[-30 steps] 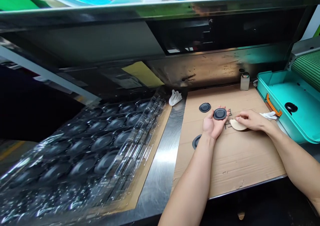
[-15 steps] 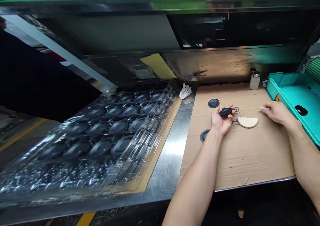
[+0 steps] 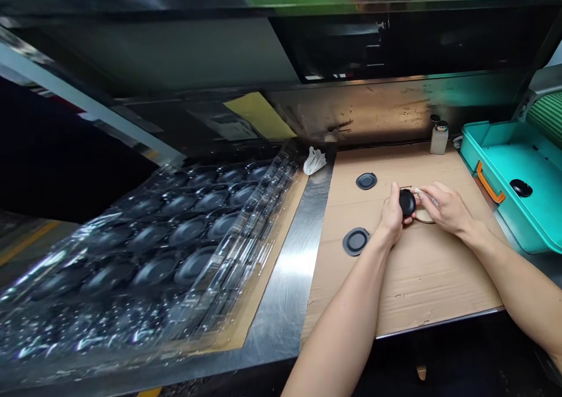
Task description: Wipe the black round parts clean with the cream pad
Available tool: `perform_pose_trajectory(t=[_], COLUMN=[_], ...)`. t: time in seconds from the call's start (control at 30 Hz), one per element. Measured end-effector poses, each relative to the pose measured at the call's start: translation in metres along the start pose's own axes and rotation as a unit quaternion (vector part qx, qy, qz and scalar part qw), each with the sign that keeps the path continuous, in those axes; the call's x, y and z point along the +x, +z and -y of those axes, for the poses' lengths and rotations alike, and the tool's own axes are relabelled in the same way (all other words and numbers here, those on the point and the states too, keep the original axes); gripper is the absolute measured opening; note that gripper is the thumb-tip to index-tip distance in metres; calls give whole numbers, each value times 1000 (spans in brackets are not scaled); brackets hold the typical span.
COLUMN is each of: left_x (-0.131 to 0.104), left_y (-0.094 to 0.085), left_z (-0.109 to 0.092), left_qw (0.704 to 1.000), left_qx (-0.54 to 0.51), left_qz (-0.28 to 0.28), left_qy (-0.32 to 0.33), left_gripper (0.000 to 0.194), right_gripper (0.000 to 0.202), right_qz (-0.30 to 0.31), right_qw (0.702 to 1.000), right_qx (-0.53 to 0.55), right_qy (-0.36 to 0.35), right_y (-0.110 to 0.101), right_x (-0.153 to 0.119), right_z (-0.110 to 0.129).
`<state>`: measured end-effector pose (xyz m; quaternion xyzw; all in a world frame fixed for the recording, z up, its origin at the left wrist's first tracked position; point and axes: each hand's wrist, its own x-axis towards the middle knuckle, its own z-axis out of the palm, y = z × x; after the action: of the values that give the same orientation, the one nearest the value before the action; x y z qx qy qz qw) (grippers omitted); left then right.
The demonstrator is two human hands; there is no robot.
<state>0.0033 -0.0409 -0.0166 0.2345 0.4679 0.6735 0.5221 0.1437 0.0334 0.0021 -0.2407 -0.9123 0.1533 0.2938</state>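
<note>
A small black oval plastic cover [image 3: 407, 202] is held in my left hand [image 3: 392, 214], its face tilted up toward me. Right beside it is my right hand [image 3: 446, 208], its fingertips pinching a small white wad [image 3: 417, 191] at the cover's edge; what the wad is made of is too small to tell. Under my hands, a cream half-round pad [image 3: 424, 216] lies on the cardboard sheet [image 3: 439, 280], partly hidden by my fingers. Two more black covers rest on the cardboard: one farther back [image 3: 366, 181], the other nearer, left of my forearm [image 3: 356, 242].
Clear plastic trays [image 3: 153, 262] of black covers fill the left side. A crumpled white cloth [image 3: 314, 161] lies behind the metal strip. At the back stands a small pump bottle [image 3: 439, 138]. A teal bin [image 3: 504, 151] with an orange handle [image 3: 489, 183] holds a black piece.
My right hand has moved left from near the bin to the cover, bringing the white wad to it. My left hand has turned the cover more upright. The view has shifted slightly.
</note>
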Motion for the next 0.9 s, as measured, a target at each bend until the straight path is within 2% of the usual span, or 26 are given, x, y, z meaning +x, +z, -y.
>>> perform_pose_trajectory(t=[0.13, 0.37, 0.57, 0.77, 0.9], left_x=[-4, -6, -12, -19, -20], left_y=[2, -1, 3, 8, 9], left_z=[9, 10, 1, -12, -12], left_qw=[989, 958, 954, 925, 927], left_qx=[145, 278, 292, 369, 363], left_qz=[-19, -20, 11, 45, 51], left_qy=[23, 71, 68, 80, 85], left_gripper=[74, 78, 81, 81, 79], right_gripper=[31, 30, 29, 27, 28], right_qz=[10, 34, 102, 94, 94], right_qw=[999, 991, 994, 991, 991], right_qx=[-51, -128, -33, -76, -86], right_qy=[4, 22, -37, -49, -44], right_y=[2, -5, -19, -20, -18], right_x=[-3, -3, 0, 1, 2], right_z=[6, 15, 5, 4, 3])
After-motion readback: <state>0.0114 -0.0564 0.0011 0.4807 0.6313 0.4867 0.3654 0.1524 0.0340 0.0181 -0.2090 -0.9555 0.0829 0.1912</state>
